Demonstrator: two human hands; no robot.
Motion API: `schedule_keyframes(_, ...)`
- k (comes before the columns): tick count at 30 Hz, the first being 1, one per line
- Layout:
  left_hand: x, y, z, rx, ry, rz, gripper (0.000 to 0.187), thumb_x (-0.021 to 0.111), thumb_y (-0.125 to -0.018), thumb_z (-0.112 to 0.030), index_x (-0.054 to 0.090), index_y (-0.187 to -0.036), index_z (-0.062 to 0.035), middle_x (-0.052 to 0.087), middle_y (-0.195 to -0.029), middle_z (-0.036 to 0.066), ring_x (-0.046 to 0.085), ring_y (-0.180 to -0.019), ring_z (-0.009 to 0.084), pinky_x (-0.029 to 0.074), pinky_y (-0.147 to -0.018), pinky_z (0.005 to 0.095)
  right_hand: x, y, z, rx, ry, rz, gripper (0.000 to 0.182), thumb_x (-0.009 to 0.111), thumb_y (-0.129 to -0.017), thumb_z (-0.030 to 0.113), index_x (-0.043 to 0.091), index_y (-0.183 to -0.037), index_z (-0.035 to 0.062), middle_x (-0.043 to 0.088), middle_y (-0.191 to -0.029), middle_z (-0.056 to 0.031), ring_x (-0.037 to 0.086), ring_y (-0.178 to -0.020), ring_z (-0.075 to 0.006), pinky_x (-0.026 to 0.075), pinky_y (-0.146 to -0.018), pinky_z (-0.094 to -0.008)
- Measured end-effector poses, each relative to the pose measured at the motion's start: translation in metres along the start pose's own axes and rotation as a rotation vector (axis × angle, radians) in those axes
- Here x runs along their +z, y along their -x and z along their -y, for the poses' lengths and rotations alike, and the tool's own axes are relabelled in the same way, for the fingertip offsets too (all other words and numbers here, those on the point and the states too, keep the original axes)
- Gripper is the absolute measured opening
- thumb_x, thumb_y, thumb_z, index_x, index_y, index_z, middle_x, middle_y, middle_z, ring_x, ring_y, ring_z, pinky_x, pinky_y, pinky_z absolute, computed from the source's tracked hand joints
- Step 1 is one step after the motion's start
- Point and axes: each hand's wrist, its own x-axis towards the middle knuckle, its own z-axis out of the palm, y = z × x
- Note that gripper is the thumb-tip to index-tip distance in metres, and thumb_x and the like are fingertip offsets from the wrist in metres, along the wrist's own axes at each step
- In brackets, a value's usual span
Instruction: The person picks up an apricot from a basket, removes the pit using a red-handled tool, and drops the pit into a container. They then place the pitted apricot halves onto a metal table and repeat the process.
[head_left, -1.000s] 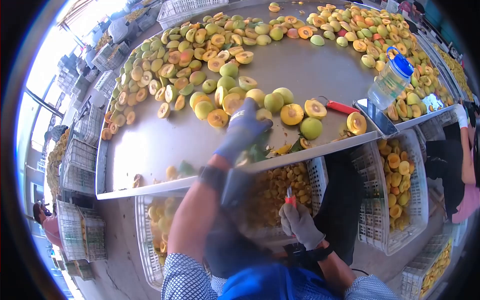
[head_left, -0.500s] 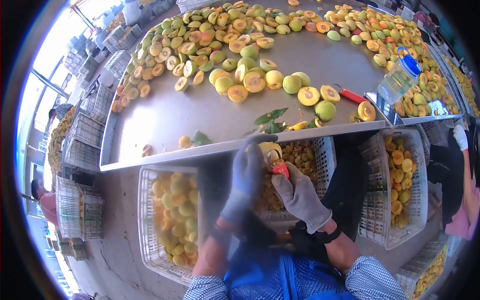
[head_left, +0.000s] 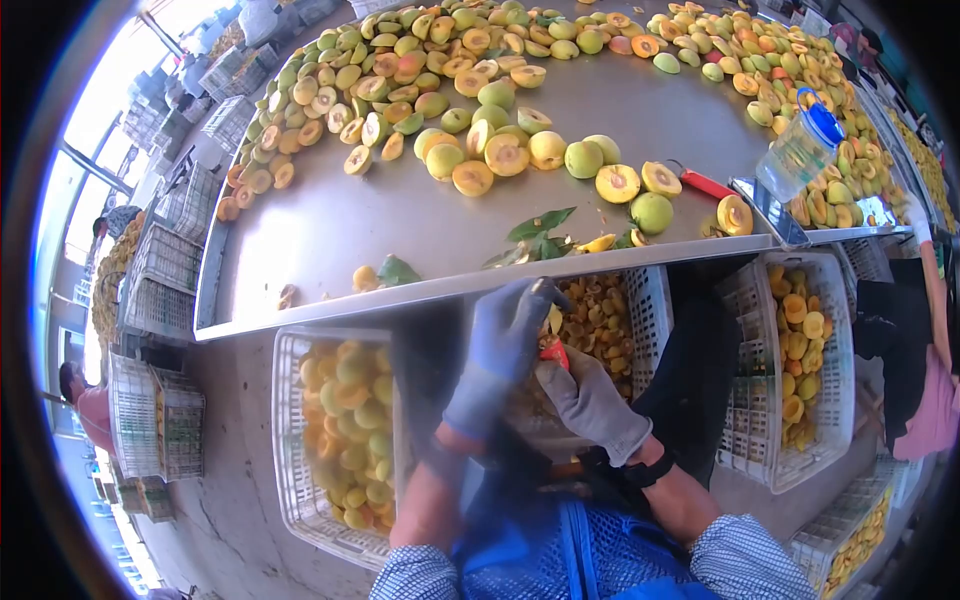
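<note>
My left hand (head_left: 505,330), in a pale work glove, is curled around a peach half (head_left: 555,318); only a yellow sliver of the fruit shows past the fingers, and the hand is slightly blurred. Gloved as well, my right hand (head_left: 592,405) grips a small tool by its red handle (head_left: 553,352), pressed close against the fruit. The tool's working end is hidden. Both hands are just below the table's front edge, over a crate (head_left: 650,315) holding small brownish-orange pieces.
Many halved peaches (head_left: 440,60) cover the back of the metal table (head_left: 400,225). A red-handled tool (head_left: 705,184), a phone (head_left: 770,212) and a water jug (head_left: 800,155) lie at right. Crates of peaches (head_left: 350,430) and halves (head_left: 795,350) flank me. A co-worker's arm (head_left: 935,290) is at far right.
My left hand has turned over the peach half, hiding the cut ring that showed before. My right hand has shifted slightly left and down. The co-worker's gloved hand has risen to the table edge.
</note>
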Motion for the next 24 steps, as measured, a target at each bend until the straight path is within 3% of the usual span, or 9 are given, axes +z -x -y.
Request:
schedule_keyframes(3,-0.005,-0.007,-0.001,-0.124,-0.118,0.109,0.026,0.054,-0.096,-0.020,0.066,-0.087,0.0006,0.061,-0.074,0.000,0.053,-0.066,0.0057,0.044,-0.061,0.0224,-0.001,0.001,0.003,0.150,-0.130,0.036,0.038,0.056,-0.092,0.037,0.059,-0.107,0.0025,0.064,-0.090,-0.0127,0.061,-0.085,-0.0213,0.047,-0.077,-0.0344)
schedule_keyframes(5,-0.004,-0.008,0.008,0.154,-0.244,0.107,0.033,0.050,-0.098,-0.026,0.066,-0.086,0.0001,0.061,-0.073,0.001,0.053,-0.066,0.0053,0.044,-0.061,0.0218,0.000,0.003,0.004,0.207,-0.166,0.061,0.039,0.055,-0.093,0.039,0.059,-0.107,0.0025,0.064,-0.089,-0.0093,0.060,-0.085,-0.0163,0.047,-0.076,-0.0332)
schedule_keyframes(7,-0.008,-0.004,0.010,0.002,-0.120,0.127,0.036,0.050,-0.098,-0.029,0.066,-0.086,0.0009,0.062,-0.073,0.004,0.055,-0.068,0.0090,0.045,-0.064,0.0253,0.002,0.005,0.001,0.173,-0.398,0.072,0.034,0.049,-0.098,0.037,0.058,-0.090,0.0055,0.048,-0.067,0.0052,0.042,-0.063,-0.0058,0.036,-0.056,-0.0244)
schedule_keyframes(8,-0.009,-0.002,0.010,-0.146,0.003,0.147,0.039,0.049,-0.098,-0.032,0.066,-0.087,0.0017,0.062,-0.073,0.006,0.057,-0.071,0.0126,0.046,-0.066,0.0288,0.001,0.005,0.001,0.174,-0.399,0.069,0.034,0.049,-0.098,0.037,0.058,-0.090,0.0055,0.048,-0.067,0.0052,0.042,-0.063,-0.0058,0.036,-0.056,-0.0244)
schedule_keyframes(11,0.004,0.007,0.015,-0.040,0.320,0.042,0.046,0.043,-0.099,-0.038,0.065,-0.088,0.0014,0.064,-0.077,0.007,0.060,-0.075,0.0139,0.048,-0.070,0.0283,0.000,0.006,0.004,0.153,-0.371,0.072,0.034,0.049,-0.098,0.037,0.058,-0.090,0.0052,0.049,-0.068,0.0055,0.044,-0.063,-0.0056,0.037,-0.057,-0.0238)
schedule_keyframes(15,0.011,0.012,0.027,-0.007,0.379,-0.036,0.048,0.041,-0.100,-0.039,0.064,-0.090,0.0019,0.064,-0.077,0.007,0.060,-0.075,0.0134,0.048,-0.072,0.0269,0.007,0.010,-0.007,0.237,-0.370,0.064,0.034,0.047,-0.099,0.035,0.058,-0.099,0.0030,0.056,-0.077,0.0018,0.050,-0.073,-0.0084,0.043,-0.066,-0.0269)
schedule_keyframes(18,0.007,0.010,0.018,-0.154,0.309,-0.042,0.046,0.045,-0.099,-0.037,0.065,-0.087,0.0021,0.064,-0.076,0.006,0.058,-0.072,0.0122,0.046,-0.070,0.0261,0.002,0.010,-0.001,0.237,-0.252,0.118,0.035,0.044,-0.100,0.033,0.058,-0.108,0.0020,0.060,-0.089,-0.0016,0.052,-0.084,-0.0105,0.045,-0.076,-0.0283)
schedule_keyframes(23,-0.015,-0.004,0.006,-0.171,-0.052,0.409,0.036,0.055,-0.093,-0.029,0.066,-0.080,0.0033,0.064,-0.075,0.004,0.056,-0.070,0.0098,0.046,-0.066,0.0237,0.002,0.016,-0.017,0.190,-0.241,0.231,0.038,0.042,-0.101,0.034,0.057,-0.114,0.0015,0.061,-0.098,-0.0042,0.053,-0.094,-0.0119,0.044,-0.084,-0.0286)
schedule_keyframes(24,-0.016,-0.004,0.001,-0.224,-0.035,0.421,0.038,0.056,-0.092,-0.030,0.066,-0.080,0.0039,0.063,-0.074,0.004,0.055,-0.071,0.0100,0.046,-0.068,0.0250,0.004,0.018,-0.015,0.267,-0.367,0.244,0.038,0.041,-0.101,0.036,0.057,-0.109,0.0025,0.060,-0.087,-0.0029,0.054,-0.083,-0.0107,0.045,-0.074,-0.0281)
